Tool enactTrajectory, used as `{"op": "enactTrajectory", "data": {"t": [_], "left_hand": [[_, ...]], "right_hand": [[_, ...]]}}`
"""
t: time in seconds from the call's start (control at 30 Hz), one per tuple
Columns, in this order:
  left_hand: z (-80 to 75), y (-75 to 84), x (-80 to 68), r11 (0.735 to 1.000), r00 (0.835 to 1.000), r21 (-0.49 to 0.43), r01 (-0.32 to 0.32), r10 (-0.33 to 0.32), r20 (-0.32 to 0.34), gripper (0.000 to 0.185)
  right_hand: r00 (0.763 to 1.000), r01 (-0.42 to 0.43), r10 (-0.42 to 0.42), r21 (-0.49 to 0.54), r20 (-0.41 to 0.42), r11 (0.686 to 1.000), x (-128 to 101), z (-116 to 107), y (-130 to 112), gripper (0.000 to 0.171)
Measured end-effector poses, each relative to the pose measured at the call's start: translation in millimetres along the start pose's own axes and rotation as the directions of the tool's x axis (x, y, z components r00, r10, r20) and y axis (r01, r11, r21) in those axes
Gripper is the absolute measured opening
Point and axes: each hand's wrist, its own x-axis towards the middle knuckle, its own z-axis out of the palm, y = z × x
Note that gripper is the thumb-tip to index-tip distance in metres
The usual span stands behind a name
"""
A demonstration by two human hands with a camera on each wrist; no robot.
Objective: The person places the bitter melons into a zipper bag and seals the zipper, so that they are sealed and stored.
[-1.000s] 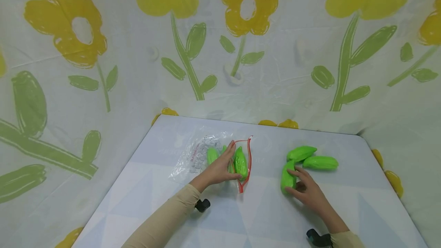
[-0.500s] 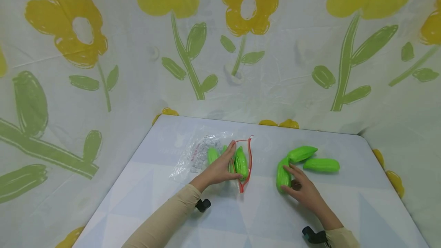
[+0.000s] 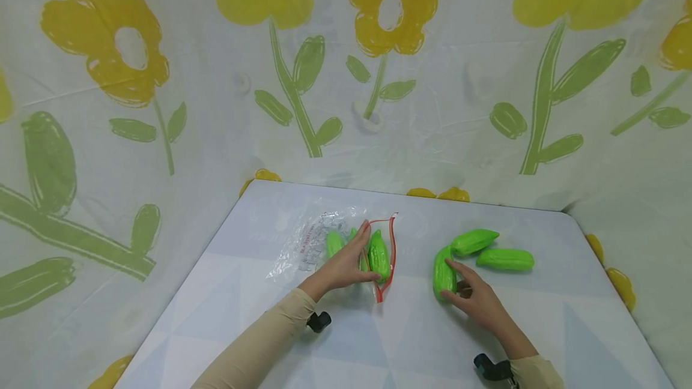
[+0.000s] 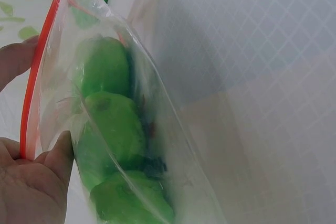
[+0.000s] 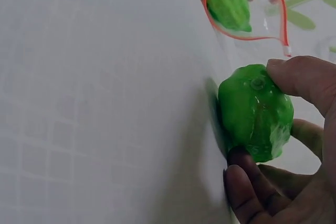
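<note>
Head-camera view showed the left hand [image 3: 346, 266] near the frame's centre, its fingers pinching the red-edged mouth of a clear zip bag [image 3: 319, 242] and holding that mouth apart; the bag lay on the pale table [image 3: 378, 341], stretching up and to the left of the hand. Several green toy vegetables [image 3: 378, 255] sat inside the bag, the nearest one just behind the red rim and touching the fingertips. Left-wrist view confirmed this: the thumb and a finger [image 4: 16, 59] gripped the red zip strip [image 4: 39, 72] at the left edge of the frame, and the green pieces [image 4: 113, 124] lay stacked inside the plastic just right of that grip. Right of centre in the head view, the right hand [image 3: 476, 299] curled round a loose green vegetable [image 3: 443, 272], which lay upright in the picture at the hand's upper left, resting on the table. Right-wrist view showed the thumb [image 5: 304, 80] on the vegetable's top and a finger below it, so the piece [image 5: 255, 111] sat clasped between them against the table surface. Two more green vegetables [image 3: 489, 249] lay together just above and to the right of the right hand, apart from its fingers.
</note>
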Motion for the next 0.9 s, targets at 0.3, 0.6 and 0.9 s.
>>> {"op": "enactTrajectory", "data": {"t": [0.3, 0.6, 0.9], "left_hand": [[-0.1, 0.5, -0.5, 1.000, 1.000, 0.005, 0.006, -0.006, 0.003, 0.113], [-0.7, 1.7, -0.8, 1.000, 1.000, 0.002, 0.009, -0.009, -0.002, 0.113], [-1.6, 3.3, -1.1, 1.000, 1.000, -0.008, 0.020, -0.020, 0.001, 0.113]], "right_hand": [[0.998, -0.061, 0.060, 0.026, 0.030, 0.998, 1.8, -1.3, -3.0, 0.075], [0.996, -0.078, 0.076, 0.053, 0.035, 0.996, 4.3, 0.2, -3.3, 0.074], [0.998, -0.056, 0.055, 0.069, 0.022, 0.996, 4.4, 3.0, -4.3, 0.072]]}}
